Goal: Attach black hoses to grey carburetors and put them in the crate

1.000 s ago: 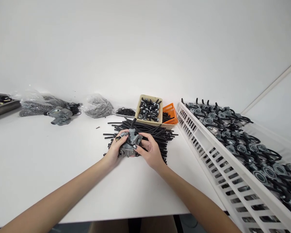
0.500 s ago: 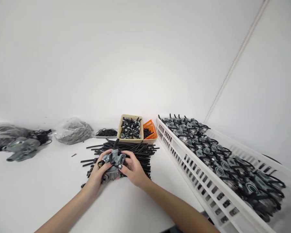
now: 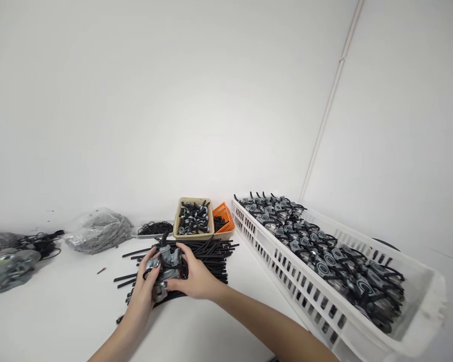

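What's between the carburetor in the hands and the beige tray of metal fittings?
In the head view, a pile of black hoses lies between the carburetor and the beige tray.

Grey metal carburetor [image 3: 166,266], tilted, black stub [image 3: 164,238] pointing up, hand-held

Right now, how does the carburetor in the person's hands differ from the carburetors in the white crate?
The held carburetor is one unit gripped between the left hand and right hand above black hoses, while the carburetors in the white slatted crate lie packed together, untouched. The held one is partly hidden by fingers; the crate ones show round faces upward. Both have grey metal bodies and black tubing.
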Motion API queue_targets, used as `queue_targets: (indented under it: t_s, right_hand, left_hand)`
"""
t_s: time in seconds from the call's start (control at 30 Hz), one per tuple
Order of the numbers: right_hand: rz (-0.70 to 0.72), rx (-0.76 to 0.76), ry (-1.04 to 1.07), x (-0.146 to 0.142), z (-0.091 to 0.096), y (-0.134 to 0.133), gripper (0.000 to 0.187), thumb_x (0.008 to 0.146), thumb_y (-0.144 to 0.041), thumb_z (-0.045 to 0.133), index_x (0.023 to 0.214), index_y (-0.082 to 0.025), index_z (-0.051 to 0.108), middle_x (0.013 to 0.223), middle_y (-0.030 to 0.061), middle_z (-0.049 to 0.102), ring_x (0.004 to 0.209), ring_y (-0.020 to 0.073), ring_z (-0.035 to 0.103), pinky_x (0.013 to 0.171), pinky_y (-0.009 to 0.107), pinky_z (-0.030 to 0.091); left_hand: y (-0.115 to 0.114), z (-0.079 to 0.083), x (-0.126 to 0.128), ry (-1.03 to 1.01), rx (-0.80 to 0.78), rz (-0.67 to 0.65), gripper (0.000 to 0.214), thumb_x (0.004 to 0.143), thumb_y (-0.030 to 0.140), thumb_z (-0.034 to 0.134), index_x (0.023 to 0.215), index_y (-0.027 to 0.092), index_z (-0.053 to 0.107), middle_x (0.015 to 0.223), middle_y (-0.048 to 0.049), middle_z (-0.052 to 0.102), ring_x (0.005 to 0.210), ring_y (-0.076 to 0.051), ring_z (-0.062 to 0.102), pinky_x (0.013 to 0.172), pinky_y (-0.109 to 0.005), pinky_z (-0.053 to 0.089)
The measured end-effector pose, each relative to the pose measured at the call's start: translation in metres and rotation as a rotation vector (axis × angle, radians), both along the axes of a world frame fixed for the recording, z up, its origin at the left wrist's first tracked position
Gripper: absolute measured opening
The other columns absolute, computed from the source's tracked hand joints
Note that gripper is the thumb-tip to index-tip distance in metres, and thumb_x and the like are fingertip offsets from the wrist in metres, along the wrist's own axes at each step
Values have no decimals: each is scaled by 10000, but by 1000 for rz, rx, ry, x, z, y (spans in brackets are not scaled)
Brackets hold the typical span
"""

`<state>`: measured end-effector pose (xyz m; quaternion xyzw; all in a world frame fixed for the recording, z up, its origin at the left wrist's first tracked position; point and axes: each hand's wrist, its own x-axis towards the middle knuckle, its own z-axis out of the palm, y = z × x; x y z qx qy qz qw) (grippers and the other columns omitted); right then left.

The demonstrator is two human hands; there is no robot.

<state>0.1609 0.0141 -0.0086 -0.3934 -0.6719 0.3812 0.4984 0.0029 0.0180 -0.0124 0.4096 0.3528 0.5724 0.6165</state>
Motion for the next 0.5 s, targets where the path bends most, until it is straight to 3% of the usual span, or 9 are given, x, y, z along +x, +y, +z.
queue_targets:
  t_s: [0.13, 0.3, 0.4, 0.5]
  right_hand:
    - [-65, 37, -364, 4, 48, 2, 766, 652, -416, 840, 1332, -301, 505, 1250, 66, 648, 1230, 288, 582, 1001, 413, 481]
    - [-262, 261, -688, 32, 136, 5, 617, 718, -373, 782, 1283, -286, 551, 1162, 56, 695, 1047, 275, 667, 925, 418, 514]
    - [-427, 343, -697, 77, 189, 5, 582, 796, -368, 691, 1332, -234, 510, 1223, 94, 671, 1068, 254, 653, 935, 416, 511]
    - [-678, 370, -806, 146, 226, -5, 630, 760, -329, 693, 1348, -221, 493, 1244, 100, 656, 1059, 259, 648, 910, 440, 516]
  left_hand:
    - [7, -2, 2, -117, 8, -57, 938, 661, 656, 711, 1474, 434, 298, 1571, -27, 332, 1154, -311, 607, 830, -416, 591]
    - [12, -6, 3, -89, 99, -185, 890, 706, 627, 689, 1478, 442, 288, 1624, -12, 186, 1112, -318, 639, 961, -498, 531]
    - [10, -5, 2, -50, 187, -204, 821, 746, 597, 668, 1463, 402, 320, 1607, -47, 215, 1146, -329, 624, 995, -509, 510]
    - [8, -5, 1, -4, 241, -185, 749, 769, 579, 653, 1425, 360, 368, 1572, -66, 275, 1124, -310, 636, 984, -508, 519]
